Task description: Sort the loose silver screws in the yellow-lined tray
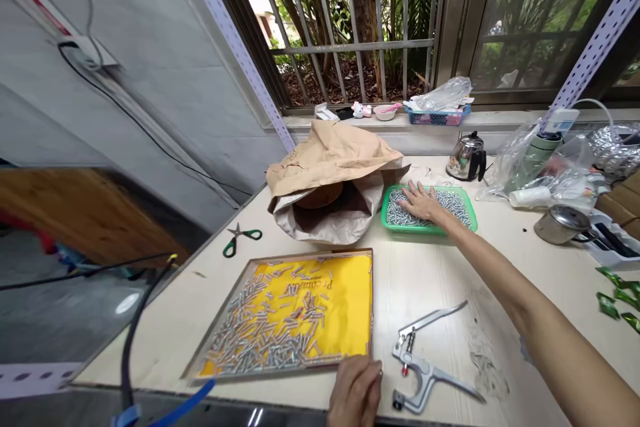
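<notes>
My right hand (423, 203) reaches across the table, its fingers spread and lying on small silver metal pieces (453, 203) that fill a green plastic tray (425, 229). At the front edge of the table, my left hand (355, 390) is closed, fingers curled; what it holds, if anything, I cannot make out. Just beyond it lies a shallow tray with a yellow bottom (345, 300), strewn with slim silver metal pieces (270, 327), thickest towards its left and front. Hand pliers (425, 373) with long handles lie to the right of my left hand.
An open brown paper bag (335, 153) stands behind the yellow tray. Green-handled scissors (237, 238) lie to the left. A kettle (467, 155), a metal mug (561, 223), plastic wrapping (570, 167) and green packets (620, 297) are on the right. A black cable (131, 340) hangs at front left.
</notes>
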A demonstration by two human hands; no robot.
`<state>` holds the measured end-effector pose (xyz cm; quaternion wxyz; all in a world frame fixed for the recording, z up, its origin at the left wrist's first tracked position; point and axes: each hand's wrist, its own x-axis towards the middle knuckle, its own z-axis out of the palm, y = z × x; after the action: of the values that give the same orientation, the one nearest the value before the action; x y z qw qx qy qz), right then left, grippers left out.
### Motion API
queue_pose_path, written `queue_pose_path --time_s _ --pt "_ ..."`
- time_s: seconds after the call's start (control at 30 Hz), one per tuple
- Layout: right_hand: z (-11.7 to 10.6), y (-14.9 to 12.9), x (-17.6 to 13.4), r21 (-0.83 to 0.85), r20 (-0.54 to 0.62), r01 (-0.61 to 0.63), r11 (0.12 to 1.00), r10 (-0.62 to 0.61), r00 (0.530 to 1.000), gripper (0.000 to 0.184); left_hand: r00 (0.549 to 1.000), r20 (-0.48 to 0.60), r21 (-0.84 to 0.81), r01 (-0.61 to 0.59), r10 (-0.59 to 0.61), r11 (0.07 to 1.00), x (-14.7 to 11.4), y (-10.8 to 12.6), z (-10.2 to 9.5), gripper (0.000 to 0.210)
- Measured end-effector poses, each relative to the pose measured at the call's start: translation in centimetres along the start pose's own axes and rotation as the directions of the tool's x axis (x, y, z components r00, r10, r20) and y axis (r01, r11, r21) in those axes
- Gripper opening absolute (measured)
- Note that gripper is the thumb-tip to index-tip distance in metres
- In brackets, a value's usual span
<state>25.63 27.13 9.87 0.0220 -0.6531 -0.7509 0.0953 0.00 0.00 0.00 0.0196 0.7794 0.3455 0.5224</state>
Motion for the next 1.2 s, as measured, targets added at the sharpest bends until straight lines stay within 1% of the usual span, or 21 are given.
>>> queue_pose_path --time_s 0.03,0.1,0.17,0.2,0.23,0.27,0.33,0.37,0.43,0.47,0.5,0.53,0.6,0.67,0.8,0.83,0.87,1.0,1.07,1.13,1.2 --pt "-0.6 0.0 -0.5 0.005 -0.024 -0.001 1.000 0.001 1.000 0.076 1.000 0.012 -0.015 -0.007 0.007 1.000 0.3 0.1 -0.1 0.024" --pt "-1.8 0.2 -2.3 0.006 -0.135 0.021 1.000 -0.020 0.991 0.072 0.999 0.028 -0.058 0.028 -0.027 0.998 0.9 0.5 -0.2 0.022" --pt "-2.5 0.6 -5.1 -0.011 -0.277 0.091 0.996 -0.091 0.957 0.066 0.984 0.061 -0.109 0.172 -0.166 0.979 1.7 1.3 -0.3 0.016" --pt "-2.5 0.8 -7.0 -0.017 -0.323 0.141 0.990 -0.139 0.936 0.063 0.959 0.090 -0.135 0.278 -0.267 0.951 2.1 1.8 -0.3 0.012" --pt "-2.2 1.0 -9.1 -0.013 -0.338 0.197 0.980 -0.190 0.922 0.059 0.915 0.132 -0.158 0.398 -0.380 0.904 2.6 2.4 -0.4 0.011" --pt "-1.6 1.1 -11.4 0.008 -0.319 0.256 0.967 -0.240 0.917 0.055 0.848 0.187 -0.175 0.526 -0.496 0.832 3.1 3.0 -0.5 0.016" --pt "0.4 1.0 -16.6 0.090 -0.207 0.342 0.935 -0.318 0.925 0.045 0.666 0.327 -0.194 0.741 -0.670 0.642 4.2 4.1 -0.7 0.026" --pt "1.5 0.7 -19.2 0.132 -0.138 0.361 0.923 -0.343 0.929 0.041 0.569 0.403 -0.192 0.819 -0.717 0.541 4.8 4.4 -0.8 0.028" --pt "3.9 -0.4 -24.0 0.174 -0.016 0.364 0.915 -0.367 0.930 0.033 0.379 0.553 -0.166 0.923 -0.742 0.348 5.5 4.9 -0.7 0.032" --pt "4.9 -1.1 -26.0 0.169 0.025 0.364 0.916 -0.373 0.927 0.029 0.307 0.595 -0.150 0.950 -0.743 0.273 5.8 5.0 -0.5 0.033" --pt "5.8 -1.8 -27.6 0.154 0.048 0.364 0.919 -0.375 0.926 0.026 0.260 0.613 -0.131 0.965 -0.746 0.228 5.9 5.1 -0.2 0.031" --pt "6.5 -2.4 -28.9 0.131 0.053 0.361 0.923 -0.370 0.928 0.023 0.224 0.626 -0.105 0.973 -0.747 0.204 5.9 5.1 0.1 0.029" --pt "7.4 -3.2 -30.2 0.089 0.025 0.348 0.933 -0.351 0.936 0.015 0.180 0.630 -0.042 0.979 -0.756 0.199 5.9 5.2 0.6 0.023" --pt "7.8 -3.4 -30.5 0.076 -0.011 0.333 0.940 -0.333 0.943 0.014 0.156 0.621 0.032 0.974 -0.768 0.224 5.8 5.1 1.0 0.017" --pt "8.0 -2.5 -30.2 0.039 -0.047 0.340 0.940 -0.338 0.940 0.019 0.178 0.583 0.105 0.951 -0.793 0.291 6.0 4.9 1.3 0.012" --pt "8.0 -2.3 -30.1 0.017 -0.059 0.338 0.941 -0.337 0.940 0.020 0.172 0.587 0.112 0.951 -0.791 0.290 6.0 4.9 1.2 0.013" --pt "8.1 -2.1 -30.2 -0.002 -0.070 0.338 0.941 -0.338 0.939 0.020 0.153 0.597 0.119 0.954 -0.787 0.276 6.0 4.9 1.2 0.015" --pt "8.5 -1.8 -30.3 -0.044 -0.113 0.329 0.943 -0.332 0.937 0.023 0.032 0.656 0.152 0.973 -0.754 0.174 5.8 4.9 1.2 0.024" --pt "8.6 -1.9 -30.3 -0.064 -0.118 0.321 0.945 -0.326 0.938 0.022 0.002 0.665 0.162 0.976 -0.747 0.147 5.6 5.0 1.2 0.025" --pt "8.6 -2.0 -30.3 -0.083 -0.105 0.313 0.946 -0.320 0.941 0.022 -0.015 0.663 0.181 0.973 -0.748 0.140 5.4 5.0 1.3 0.025" --pt "8.6 -2.1 -30.1 -0.085 -0.080 0.309 0.947 -0.316 0.945 0.022 -0.044 0.660 0.223 0.965 -0.750 0.139 5.5 5.1 1.3 0.023"
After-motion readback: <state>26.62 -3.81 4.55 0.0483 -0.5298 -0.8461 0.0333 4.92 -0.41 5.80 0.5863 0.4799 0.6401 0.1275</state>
